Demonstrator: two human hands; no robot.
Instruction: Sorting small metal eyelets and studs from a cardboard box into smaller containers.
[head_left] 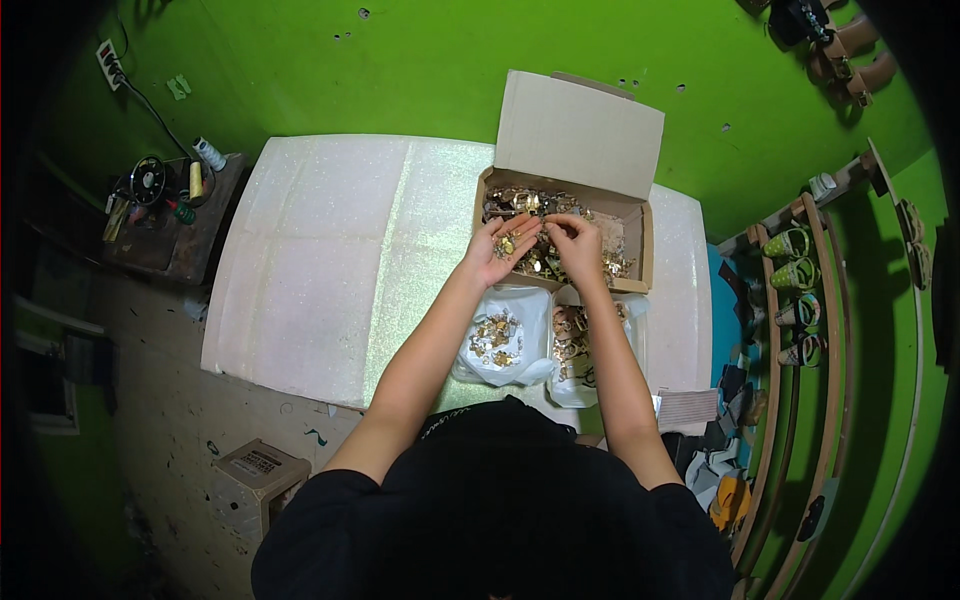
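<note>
An open cardboard box full of small gold metal buckles stands on the white glittery table. My left hand is held palm up over the box's front edge with several gold pieces lying in it. My right hand hovers just beside it, fingers pinched on a small gold piece above the box. In front of the box lie two clear plastic bags: the left bag holds a small heap of gold pieces, the right bag holds more.
A sewing machine with thread spools sits on a dark side table at the left. A small cardboard box stands on the floor. Curved wooden racks with shoes fill the right side. Green wall behind.
</note>
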